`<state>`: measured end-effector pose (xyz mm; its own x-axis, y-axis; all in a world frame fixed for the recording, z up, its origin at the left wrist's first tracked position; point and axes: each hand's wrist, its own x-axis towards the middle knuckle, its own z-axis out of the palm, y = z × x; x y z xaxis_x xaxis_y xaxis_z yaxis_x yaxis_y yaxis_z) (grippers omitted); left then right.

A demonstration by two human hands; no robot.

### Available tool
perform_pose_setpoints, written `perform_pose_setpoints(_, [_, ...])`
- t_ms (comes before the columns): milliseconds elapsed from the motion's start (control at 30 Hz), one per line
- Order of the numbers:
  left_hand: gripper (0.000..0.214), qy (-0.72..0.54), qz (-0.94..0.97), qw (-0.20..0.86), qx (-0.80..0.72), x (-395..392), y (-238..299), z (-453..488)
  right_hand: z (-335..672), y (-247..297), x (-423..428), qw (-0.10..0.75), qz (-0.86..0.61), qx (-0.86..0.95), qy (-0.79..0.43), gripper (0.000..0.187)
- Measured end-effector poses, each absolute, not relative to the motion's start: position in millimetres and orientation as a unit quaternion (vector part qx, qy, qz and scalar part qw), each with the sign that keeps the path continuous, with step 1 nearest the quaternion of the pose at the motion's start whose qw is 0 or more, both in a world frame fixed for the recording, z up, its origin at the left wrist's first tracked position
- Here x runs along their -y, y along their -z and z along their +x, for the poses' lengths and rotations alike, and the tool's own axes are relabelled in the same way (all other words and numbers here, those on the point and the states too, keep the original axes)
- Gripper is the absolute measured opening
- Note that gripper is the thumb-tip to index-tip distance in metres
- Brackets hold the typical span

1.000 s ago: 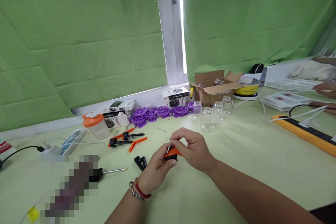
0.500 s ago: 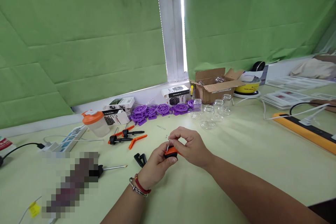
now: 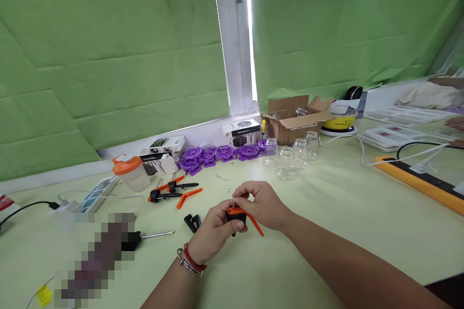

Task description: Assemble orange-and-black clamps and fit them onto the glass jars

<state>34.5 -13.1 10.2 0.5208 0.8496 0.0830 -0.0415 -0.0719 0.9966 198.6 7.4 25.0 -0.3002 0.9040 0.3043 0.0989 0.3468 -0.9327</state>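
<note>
My left hand [image 3: 214,232] is closed around a black plastic part [image 3: 237,218] with an orange lever [image 3: 256,225] on top, held above the table. The lever's free end points down to the right. Between the thumb and fingertips of my right hand [image 3: 261,205] is a thin metal pin [image 3: 233,203], standing upright at the lever's top end. How deep the pin sits in the part is hidden. Left of my left hand lie two short black pieces [image 3: 192,223]. Beyond them are similar black-and-orange assemblies [image 3: 170,192] and a loose orange lever [image 3: 189,197].
A screwdriver [image 3: 154,235] with a blurred-out handle lies at left, near a power strip [image 3: 99,194] and a shaker bottle [image 3: 131,174]. Purple plastic wheels [image 3: 224,153], glass jars [image 3: 286,163] and a cardboard box [image 3: 295,123] stand at the back. A person's hand shows at far right.
The part in my left hand has tilted, and its orange lever now shows below my right hand. The pin has turned more upright.
</note>
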Motion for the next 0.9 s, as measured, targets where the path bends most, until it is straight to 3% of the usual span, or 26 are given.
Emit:
perform_pose_setpoints(133, [0.029,-0.384,0.628,0.595,-0.323,11,-9,34,197,-22,-5,0.395,-0.344,0.721,-0.453,0.016])
perform_pose_setpoints(400, [0.05,-0.458,0.569,0.604,-0.318,7,-7,35,201,-30,-8,0.391,-0.272,0.864,-0.164,0.029])
perform_pose_setpoints(533, [0.052,-0.521,0.488,0.609,-0.346,3,-6,29,199,-26,-7,0.401,-0.332,0.853,-0.05,0.018])
perform_pose_setpoints(767, [0.043,-0.592,0.396,0.623,-0.322,-2,-4,25,181,-10,-2,0.25,-0.461,0.842,-0.128,0.026])
perform_pose_setpoints(900, [0.044,-0.57,0.417,0.626,-0.331,-2,-5,23,180,-3,-9,0.241,-0.447,0.841,-0.188,0.019])
